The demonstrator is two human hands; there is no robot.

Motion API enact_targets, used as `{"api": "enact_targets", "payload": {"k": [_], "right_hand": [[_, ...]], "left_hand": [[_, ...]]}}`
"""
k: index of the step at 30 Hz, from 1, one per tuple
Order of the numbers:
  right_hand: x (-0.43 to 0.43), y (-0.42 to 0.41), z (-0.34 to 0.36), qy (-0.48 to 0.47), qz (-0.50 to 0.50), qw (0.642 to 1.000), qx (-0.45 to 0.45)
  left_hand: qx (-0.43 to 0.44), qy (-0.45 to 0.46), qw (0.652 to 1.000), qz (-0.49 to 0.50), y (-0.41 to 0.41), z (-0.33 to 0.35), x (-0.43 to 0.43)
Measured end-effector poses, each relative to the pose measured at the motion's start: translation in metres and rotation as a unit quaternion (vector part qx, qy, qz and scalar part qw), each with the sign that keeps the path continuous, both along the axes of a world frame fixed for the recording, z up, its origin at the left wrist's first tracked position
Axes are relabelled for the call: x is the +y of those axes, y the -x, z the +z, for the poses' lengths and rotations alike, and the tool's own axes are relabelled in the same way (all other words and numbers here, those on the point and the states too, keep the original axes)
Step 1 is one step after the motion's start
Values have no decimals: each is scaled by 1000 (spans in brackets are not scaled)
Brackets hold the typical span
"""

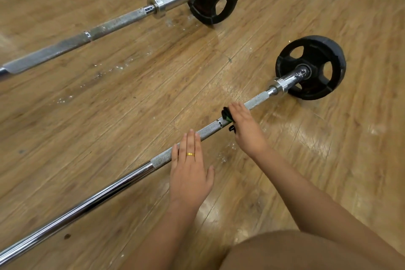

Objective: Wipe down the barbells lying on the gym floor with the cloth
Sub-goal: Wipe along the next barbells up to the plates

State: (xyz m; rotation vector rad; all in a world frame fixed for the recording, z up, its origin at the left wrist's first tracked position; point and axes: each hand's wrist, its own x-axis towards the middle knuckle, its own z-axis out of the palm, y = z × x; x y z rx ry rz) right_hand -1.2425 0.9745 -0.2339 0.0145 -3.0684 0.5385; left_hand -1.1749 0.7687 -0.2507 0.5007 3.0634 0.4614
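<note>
The near barbell is lying diagonally on the floor, black plate at its right end; the far barbell is lying well apart beyond it. The left hand is resting flat on the near shaft, fingers straight and together. To its right, the right hand is curling round the dark cloth, holding it against that shaft.

Left hand flat, right hand curled.

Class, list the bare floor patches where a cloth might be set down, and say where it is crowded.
Free: the wooden floor between far barbell and near barbell. Crowded: the near barbell's knurling, where the left hand rests and the right hand holds the cloth.
</note>
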Motion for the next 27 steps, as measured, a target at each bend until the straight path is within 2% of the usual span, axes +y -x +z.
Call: {"api": "enact_targets", "payload": {"k": [2, 6, 11, 16, 21, 23, 27], "right_hand": [[-17, 4, -5, 27, -36, 999, 13], [-22, 6, -10, 18, 49, 998, 19], [-23, 25, -6, 23, -23, 999, 17], [-22, 24, -8, 6, 83, 996, 12], [-28, 35, -8, 26, -11, 999, 22], [-37, 30, -13, 30, 15, 999, 22], [-17, 37, -10, -21, 99, 995, 13]], "left_hand": [[0, 10, 1000, -2, 7, 0, -4], [10, 24, 1000, -7, 19, -2, -11], [6, 43, 999, -6, 31, 0, -13], [3, 31, 999, -2, 40, 0, -16], [-2, 30, 1000, -1, 46, 0, -18], [-4, 30, 1000, 0, 48, 1, -19], [6, 37, 999, -4, 53, 0, -22]]}}
